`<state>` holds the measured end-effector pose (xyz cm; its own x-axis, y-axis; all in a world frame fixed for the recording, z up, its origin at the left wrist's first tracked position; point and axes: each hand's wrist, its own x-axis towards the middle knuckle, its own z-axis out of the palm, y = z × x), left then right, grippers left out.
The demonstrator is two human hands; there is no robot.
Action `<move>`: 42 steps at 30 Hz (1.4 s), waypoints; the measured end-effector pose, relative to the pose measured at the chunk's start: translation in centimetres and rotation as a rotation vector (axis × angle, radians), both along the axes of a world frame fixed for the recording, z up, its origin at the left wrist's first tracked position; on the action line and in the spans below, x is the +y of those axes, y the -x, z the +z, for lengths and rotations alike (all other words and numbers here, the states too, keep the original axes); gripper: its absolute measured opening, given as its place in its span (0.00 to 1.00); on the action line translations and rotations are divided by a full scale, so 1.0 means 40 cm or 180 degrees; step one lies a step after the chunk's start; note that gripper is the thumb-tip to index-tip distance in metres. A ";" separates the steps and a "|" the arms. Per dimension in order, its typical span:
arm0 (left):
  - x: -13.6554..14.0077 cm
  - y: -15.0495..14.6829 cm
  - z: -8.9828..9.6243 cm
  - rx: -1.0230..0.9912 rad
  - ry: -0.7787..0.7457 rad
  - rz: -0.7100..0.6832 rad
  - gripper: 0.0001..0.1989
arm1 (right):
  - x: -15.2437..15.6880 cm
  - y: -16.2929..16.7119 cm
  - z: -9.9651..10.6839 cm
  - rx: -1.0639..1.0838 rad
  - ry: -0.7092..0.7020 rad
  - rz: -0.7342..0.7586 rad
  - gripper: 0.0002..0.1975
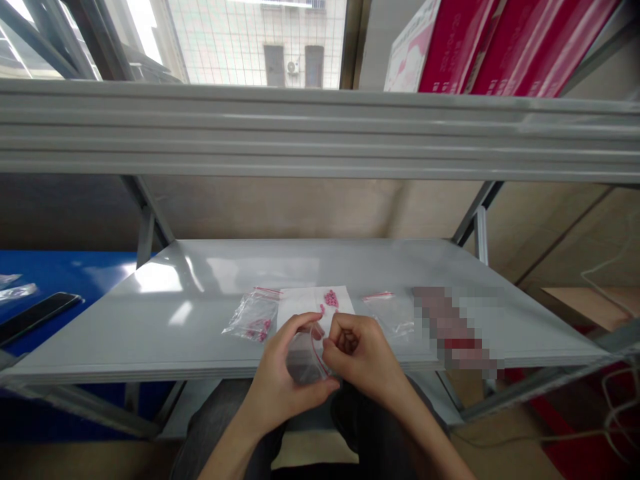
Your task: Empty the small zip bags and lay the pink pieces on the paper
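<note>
A small clear zip-lock bag with a red seal line is held up at the table's front edge. My left hand curves round it, thumb below and fingers above. At the bag's red-lined mouth, my right hand is closed in a pinch with its fingers curled. Just beyond my hands lies a white sheet of paper. Small pink beads sit in a cluster on it, with a few loose ones nearer my fingers. My hands hide the sheet's near part.
Left of the sheet lies a clear bag with pink beads; right of it, a flat clear bag. A blurred-out item is farther right. A phone rests on a blue surface at left. A metal shelf beam crosses above.
</note>
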<state>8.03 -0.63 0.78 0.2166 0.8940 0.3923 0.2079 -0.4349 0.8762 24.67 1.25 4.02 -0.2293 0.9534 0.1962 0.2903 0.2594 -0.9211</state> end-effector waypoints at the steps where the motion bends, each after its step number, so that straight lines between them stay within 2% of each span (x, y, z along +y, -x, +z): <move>1: 0.002 0.002 -0.001 -0.0035 0.0061 -0.0016 0.33 | 0.000 -0.001 -0.001 -0.0012 -0.0005 -0.0025 0.06; 8: 0.014 0.008 -0.010 -0.0526 0.0228 -0.0175 0.26 | -0.001 -0.001 -0.002 0.0065 -0.0018 -0.0033 0.12; 10: 0.016 0.008 -0.009 -0.0799 0.0423 -0.0205 0.24 | 0.001 -0.003 -0.001 0.0129 -0.0018 0.0038 0.14; 13: 0.019 0.006 -0.009 -0.1337 0.0962 -0.0310 0.21 | 0.002 -0.010 0.005 0.0260 -0.0091 0.0071 0.16; 16: 0.026 0.001 -0.015 -0.1901 0.1496 -0.0534 0.23 | 0.000 -0.020 0.021 0.0432 -0.0515 0.0051 0.14; 19: 0.032 -0.007 -0.026 -0.2334 0.1789 -0.0979 0.23 | -0.003 -0.028 0.039 0.0259 -0.1200 0.0489 0.06; 21: 0.032 -0.011 -0.031 -0.2550 0.1944 -0.1202 0.22 | -0.002 -0.030 0.042 0.0027 -0.1473 0.0801 0.06; 23: 0.031 -0.014 -0.035 -0.2698 0.2116 -0.1355 0.20 | 0.001 -0.031 0.038 -0.0120 -0.1555 0.0929 0.02; 27: 0.026 -0.014 -0.042 -0.2755 0.2286 -0.1571 0.17 | 0.004 -0.029 0.023 -0.0167 -0.1479 0.1006 0.09; 33: 0.029 -0.012 -0.040 -0.2831 0.2622 -0.1451 0.21 | 0.010 -0.022 0.011 -0.0148 -0.1356 0.0979 0.14; 38: 0.040 0.000 -0.018 -0.2839 0.2358 -0.1363 0.16 | 0.016 -0.007 -0.001 -0.0032 -0.1554 0.0839 0.11; 42: 0.056 0.027 -0.003 -0.2574 0.2106 -0.1012 0.17 | 0.016 0.004 -0.006 0.0039 -0.1550 0.0709 0.07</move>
<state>6.96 1.61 0.64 0.3695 0.9291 -0.0152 -0.5730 0.2407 0.7834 24.53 1.90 3.77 -0.4106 0.6799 0.6076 0.1696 0.7117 -0.6817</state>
